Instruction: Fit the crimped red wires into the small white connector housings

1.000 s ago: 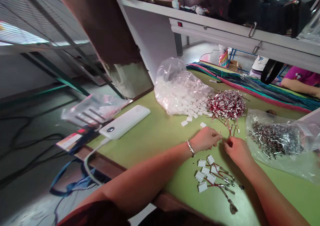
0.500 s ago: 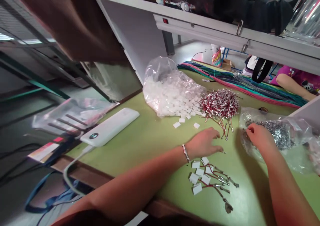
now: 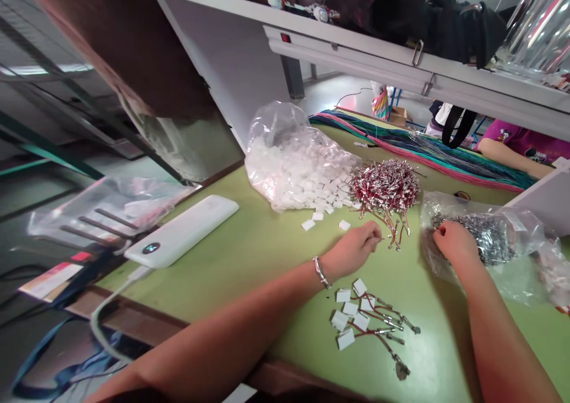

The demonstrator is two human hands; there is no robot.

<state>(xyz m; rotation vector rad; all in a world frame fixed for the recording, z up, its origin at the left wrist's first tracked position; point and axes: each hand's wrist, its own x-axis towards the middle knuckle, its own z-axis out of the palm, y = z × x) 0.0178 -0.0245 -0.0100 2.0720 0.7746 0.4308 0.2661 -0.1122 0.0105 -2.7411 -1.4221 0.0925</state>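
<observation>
My left hand point(image 3: 354, 250) is above the green table, its fingers closed together; a tiny dark tip shows at them, too small to name. Just beyond it lies a pile of red wires with metal terminals point(image 3: 386, 184). My right hand point(image 3: 455, 241) is at the open side of a clear bag of small metal parts point(image 3: 492, 240), fingers pinched; what they hold is hidden. Nearer to me lie several white connectors point(image 3: 340, 320) with red wires and metal ends. A clear bag of white connectors point(image 3: 294, 165) stands at the back, some spilled out.
A white power bank point(image 3: 184, 231) with a cable lies at the left, beside a plastic bag point(image 3: 107, 204). Long coloured wires point(image 3: 423, 145) stretch across the back. A shelf point(image 3: 347, 50) crosses above. Another person's arm point(image 3: 512, 158) is at the far right.
My left hand's spread fingers have closed, and the hand has drawn slightly back from the table's middle. My right hand stays at the metal parts bag. The whole view has shifted slightly.
</observation>
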